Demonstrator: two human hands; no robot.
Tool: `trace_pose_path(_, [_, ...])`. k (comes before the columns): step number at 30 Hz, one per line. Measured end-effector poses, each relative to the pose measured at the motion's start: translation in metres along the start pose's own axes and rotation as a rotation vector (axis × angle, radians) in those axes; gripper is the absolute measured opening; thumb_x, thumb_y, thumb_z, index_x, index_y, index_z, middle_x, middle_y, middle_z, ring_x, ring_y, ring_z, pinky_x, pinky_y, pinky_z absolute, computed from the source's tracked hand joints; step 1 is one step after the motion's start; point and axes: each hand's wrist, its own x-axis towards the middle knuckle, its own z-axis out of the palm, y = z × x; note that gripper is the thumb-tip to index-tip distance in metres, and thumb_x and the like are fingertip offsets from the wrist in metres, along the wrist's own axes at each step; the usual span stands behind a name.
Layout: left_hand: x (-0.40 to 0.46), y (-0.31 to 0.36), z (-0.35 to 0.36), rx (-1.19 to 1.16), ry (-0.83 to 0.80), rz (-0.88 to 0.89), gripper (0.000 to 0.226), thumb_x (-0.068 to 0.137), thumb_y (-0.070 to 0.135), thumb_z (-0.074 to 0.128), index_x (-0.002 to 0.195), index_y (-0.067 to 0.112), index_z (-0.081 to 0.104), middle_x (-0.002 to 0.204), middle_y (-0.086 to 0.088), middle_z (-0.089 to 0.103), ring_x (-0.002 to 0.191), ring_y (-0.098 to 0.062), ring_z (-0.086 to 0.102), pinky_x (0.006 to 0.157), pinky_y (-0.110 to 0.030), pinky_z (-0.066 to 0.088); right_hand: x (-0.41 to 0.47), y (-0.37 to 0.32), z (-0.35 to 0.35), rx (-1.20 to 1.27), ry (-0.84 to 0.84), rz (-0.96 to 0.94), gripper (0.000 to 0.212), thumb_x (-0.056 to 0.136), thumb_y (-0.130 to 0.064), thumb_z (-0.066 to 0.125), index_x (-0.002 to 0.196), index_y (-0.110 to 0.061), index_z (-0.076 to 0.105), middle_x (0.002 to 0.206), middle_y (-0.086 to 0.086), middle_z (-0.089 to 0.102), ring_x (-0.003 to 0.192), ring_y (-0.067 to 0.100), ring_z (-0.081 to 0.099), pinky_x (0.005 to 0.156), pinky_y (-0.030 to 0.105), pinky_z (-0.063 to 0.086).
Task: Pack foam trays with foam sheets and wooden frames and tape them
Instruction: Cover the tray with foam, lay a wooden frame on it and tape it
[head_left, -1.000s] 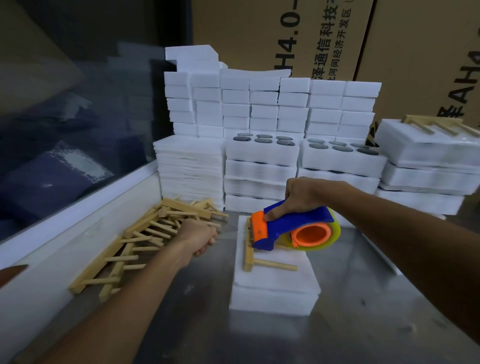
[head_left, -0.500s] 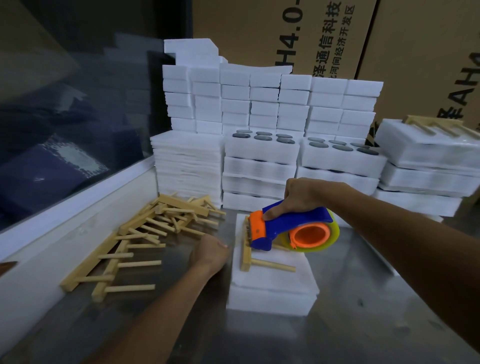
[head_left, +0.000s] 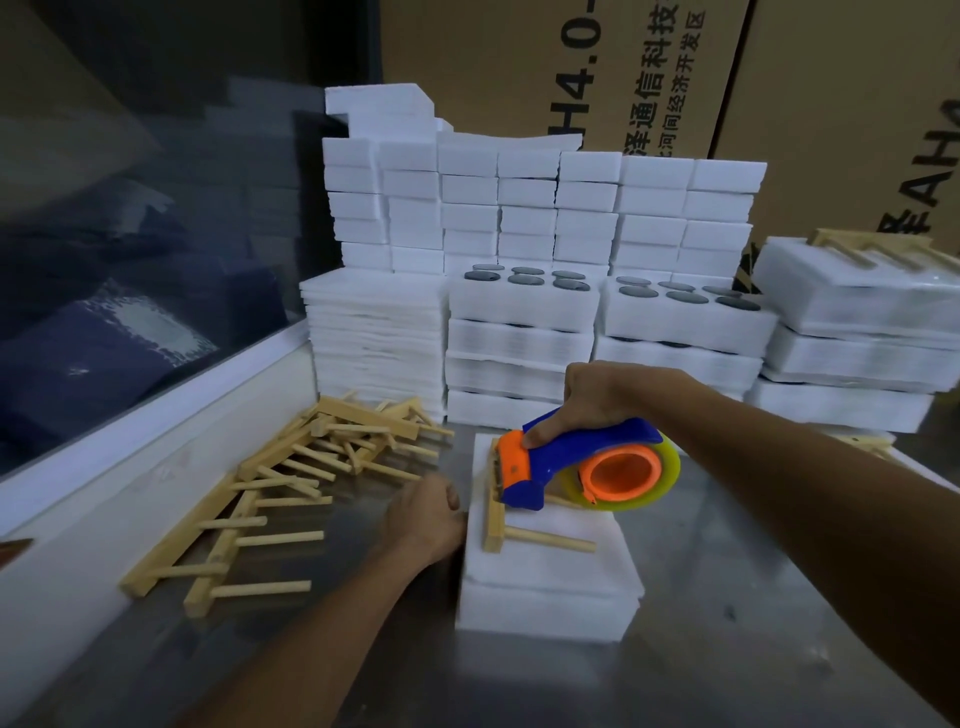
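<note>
Tape dispenser (head_left: 582, 462), one wooden frame (head_left: 496, 512), perhaps two trays (head_left: 545, 603)

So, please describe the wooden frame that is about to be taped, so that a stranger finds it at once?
Start at the metal table and find the foam tray that lies alone in front of the white stacks. The wooden frame lies on top of it, partly under the blue and orange tape dispenser. Unlike the loose frames piled to the left, it lies singly on foam.
</note>
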Motion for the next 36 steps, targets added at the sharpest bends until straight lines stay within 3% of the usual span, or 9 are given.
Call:
trace_pose_path(4, [0.012,0.021,-0.019,-0.376,0.059,-0.061,0.013,0.091,0.012,0.058,0.086,0.023,0.060,0.095,-0.001,0.064,0.089,-0.020,0.063,0.084,-0.043,0.056,0.001,0.002,0.001,0.007,-0.007,-0.006,0.077,0.049,-0.091,0.066,0.078,-0.020,0.064,0.071,0.000,0.069,0.068,0.018,0.067,0.060,0.030,0.049])
trace_pose_path(6, [0.013,0.036,-0.025,-0.593,0.077,-0.049,0.009,0.094,0.029,0.060,0.101,0.023,0.060,0.107,0.000,0.062,0.095,-0.020,0.063,0.085,-0.042,0.056,0.001,0.002,0.001,0.012,-0.006,-0.009,0.078,0.049,-0.091,0.066,0.079,-0.019,0.064,0.072,0.001,0.070,0.068,0.018,0.067,0.060,0.030,0.049])
trace_pose_path(10, [0.003,0.055,-0.018,-0.739,-0.237,0.142,0.087,0.070,0.073,0.064,0.143,0.033,0.038,0.129,0.010,0.046,0.105,-0.003,0.054,0.078,-0.019,0.050,0.002,0.002,0.002,-0.004,0.003,-0.011,0.080,0.045,-0.092,0.062,0.078,-0.019,0.065,0.074,0.003,0.070,0.067,0.018,0.066,0.061,0.031,0.050])
trace_pose_path(14, [0.003,0.044,-0.010,-0.743,-0.385,0.242,0.108,0.065,0.056,0.074,0.153,0.034,0.017,0.133,0.014,0.046,0.096,0.010,0.058,0.064,-0.004,0.047,0.002,0.004,0.004,0.009,0.012,-0.007,0.086,0.038,-0.095,0.060,0.076,-0.019,0.067,0.068,0.000,0.070,0.066,0.018,0.068,0.059,0.031,0.051])
trace_pose_path(16, [0.005,0.035,-0.007,-0.672,-0.434,0.293,0.116,0.068,0.041,0.084,0.154,0.035,0.008,0.132,0.016,0.047,0.100,0.014,0.058,0.070,-0.006,0.049,0.003,0.004,0.002,0.013,-0.007,-0.014,0.084,0.043,-0.094,0.063,0.082,-0.020,0.067,0.073,0.000,0.072,0.070,0.018,0.070,0.065,0.032,0.056])
trace_pose_path(19, [0.006,0.034,-0.010,-0.603,-0.456,0.265,0.136,0.061,0.028,0.093,0.153,0.040,-0.006,0.140,0.014,0.040,0.122,-0.004,0.050,0.090,-0.019,0.049,0.003,0.003,0.000,0.014,-0.038,-0.014,0.083,0.044,-0.092,0.065,0.087,-0.021,0.065,0.077,0.000,0.072,0.072,0.018,0.070,0.069,0.033,0.056])
trace_pose_path(26, [0.007,0.040,-0.014,-0.538,-0.483,0.259,0.127,0.065,0.027,0.091,0.154,0.033,0.001,0.124,0.022,0.041,0.104,0.007,0.050,0.068,-0.006,0.048,-0.010,0.013,-0.007,0.055,-0.060,-0.009,0.081,0.048,-0.092,0.064,0.084,-0.019,0.068,0.074,-0.001,0.073,0.071,0.016,0.071,0.067,0.031,0.057])
trace_pose_path(31, [0.010,0.036,-0.011,-0.469,-0.413,0.267,0.128,0.061,0.041,0.091,0.154,0.036,0.003,0.152,0.018,0.029,0.137,-0.006,0.030,0.105,-0.025,0.034,-0.026,0.047,-0.010,0.037,-0.006,0.039,0.075,0.056,-0.090,0.064,0.074,-0.018,0.070,0.065,-0.004,0.069,0.062,0.014,0.065,0.060,0.027,0.049])
trace_pose_path(36, [0.009,0.035,-0.010,-0.445,-0.406,0.266,0.137,0.046,0.058,0.089,0.153,0.039,0.006,0.151,0.022,0.026,0.141,-0.009,0.028,0.116,-0.035,0.031,-0.059,0.113,-0.023,0.047,0.005,0.145,0.089,0.039,-0.096,0.057,0.076,-0.017,0.074,0.065,-0.005,0.072,0.062,0.012,0.066,0.064,0.028,0.051])
